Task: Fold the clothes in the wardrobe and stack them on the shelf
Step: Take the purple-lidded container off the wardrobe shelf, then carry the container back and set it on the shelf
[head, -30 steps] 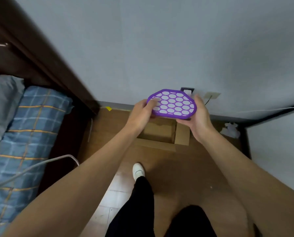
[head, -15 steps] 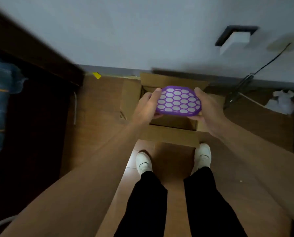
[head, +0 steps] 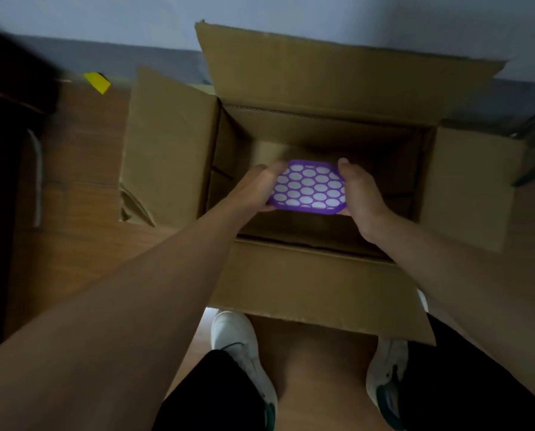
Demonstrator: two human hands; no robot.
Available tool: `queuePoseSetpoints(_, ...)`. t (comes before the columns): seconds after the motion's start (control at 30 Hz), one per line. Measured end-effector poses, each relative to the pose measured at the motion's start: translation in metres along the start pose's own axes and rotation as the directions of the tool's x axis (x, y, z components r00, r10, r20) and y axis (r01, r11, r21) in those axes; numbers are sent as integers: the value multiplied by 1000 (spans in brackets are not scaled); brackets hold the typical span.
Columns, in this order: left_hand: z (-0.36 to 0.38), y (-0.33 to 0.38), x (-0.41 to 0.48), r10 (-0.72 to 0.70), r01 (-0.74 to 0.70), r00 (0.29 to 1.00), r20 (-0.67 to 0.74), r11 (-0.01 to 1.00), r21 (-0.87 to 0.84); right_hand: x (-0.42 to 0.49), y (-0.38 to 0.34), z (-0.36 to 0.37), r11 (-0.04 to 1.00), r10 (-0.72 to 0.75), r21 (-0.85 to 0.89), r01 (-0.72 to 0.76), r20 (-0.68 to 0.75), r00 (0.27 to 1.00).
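Lowering a purple honeycomb tray (head: 309, 188) from chest height into an open cardboard box (head: 322, 275), the left hand (head: 256, 189) and right hand (head: 362, 192) grip its opposite edges; no clothes in view, folding apparently unstarted.

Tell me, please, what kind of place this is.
Probably an indoor room, perhaps in a home: a wooden floor, a plain wall, and an open cardboard box on the floor.
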State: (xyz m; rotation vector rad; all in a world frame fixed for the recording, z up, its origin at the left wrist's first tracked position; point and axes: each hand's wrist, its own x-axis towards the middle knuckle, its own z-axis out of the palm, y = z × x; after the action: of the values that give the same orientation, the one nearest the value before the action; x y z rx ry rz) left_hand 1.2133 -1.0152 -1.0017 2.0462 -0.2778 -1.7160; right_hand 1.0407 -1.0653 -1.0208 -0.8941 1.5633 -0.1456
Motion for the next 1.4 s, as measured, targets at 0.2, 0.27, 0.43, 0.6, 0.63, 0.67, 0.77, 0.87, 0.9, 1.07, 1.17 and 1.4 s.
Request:
queuePoseSetpoints(0.2,7,-24,48,-31,31,1000,-1,1000,0,36,30,12,1000,23,17,-23,-14,1000)
queuePoseSetpoints(0.27,5,-28,52,-20,20,1000,10,1000,-5,40,33,9,1000,16,-7,-16,-2,1000)
queuePoseSetpoints(0.43,3,-22,31,49,-27,996,-79,966,257,27,22,-4,980,1,-201,-10,-48,999)
queuePoseSetpoints(0.6,-15,15,-61,202,-127,968,-151,908,400,-49,-45,-29,974,-126,-199,107,-82,989)
queuePoseSetpoints(0.63,-20,27,-88,218,-146,966,-142,907,396,-73,-63,-36,975,-135,-189,119,-71,988)
queuePoseSetpoints(0.67,-24,41,-119,225,-162,965,-135,915,369,-101,-83,-42,975,-145,-178,132,-61,988)
queuePoseSetpoints(0.77,-37,85,-224,237,-202,959,-158,957,210,-190,-153,-62,965,-199,-174,198,9,980)
queuePoseSetpoints(0.87,-54,122,-339,251,-252,946,-207,967,21,-287,-223,-77,947,-257,-170,273,109,960)
queuePoseSetpoints(0.9,-60,132,-378,256,-272,936,-242,962,-35,-319,-245,-81,941,-277,-164,297,134,951)
queuePoseSetpoints(1.07,-71,148,-571,174,-371,842,-511,873,-315,-476,-319,-91,922,-307,-117,368,353,884)
queuePoseSetpoints(1.17,-59,126,-673,57,-434,767,-639,780,-451,-557,-332,-92,882,-300,-150,447,552,778)
queuePoseSetpoints(1.4,28,2,-842,-311,-519,625,-716,519,-679,-729,-287,-90,722,-209,-144,677,887,412)
